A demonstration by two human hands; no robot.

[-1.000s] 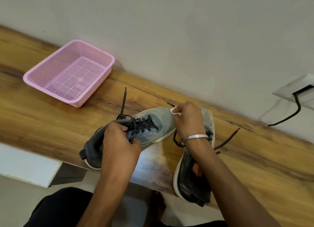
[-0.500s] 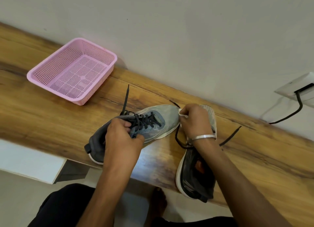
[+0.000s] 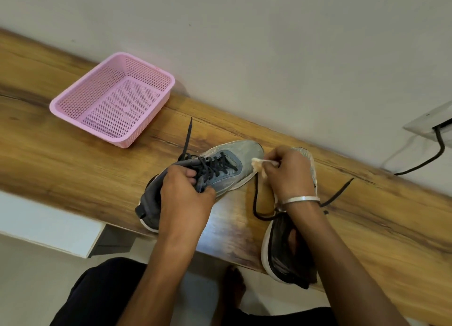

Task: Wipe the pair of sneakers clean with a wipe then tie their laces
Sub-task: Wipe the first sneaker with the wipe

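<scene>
Grey sneaker (image 3: 220,169) gripped by left hand (image 3: 183,198); right hand (image 3: 291,176) pinches wipe (image 3: 259,166)

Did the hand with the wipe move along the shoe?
Yes, slightly. The right hand, pinching the crumpled white wipe, shifted toward the grey sneaker's toe; the sneaker stayed put on the wooden shelf.

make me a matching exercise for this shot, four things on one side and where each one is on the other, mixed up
1. pink basket
2. wipe
3. left hand
4. black cable

a. grips the collar of the left sneaker
b. far left on the wooden shelf
c. pinched in the right hand
d. hangs from the wall socket

Pairs: 1-b, 2-c, 3-a, 4-d
</scene>
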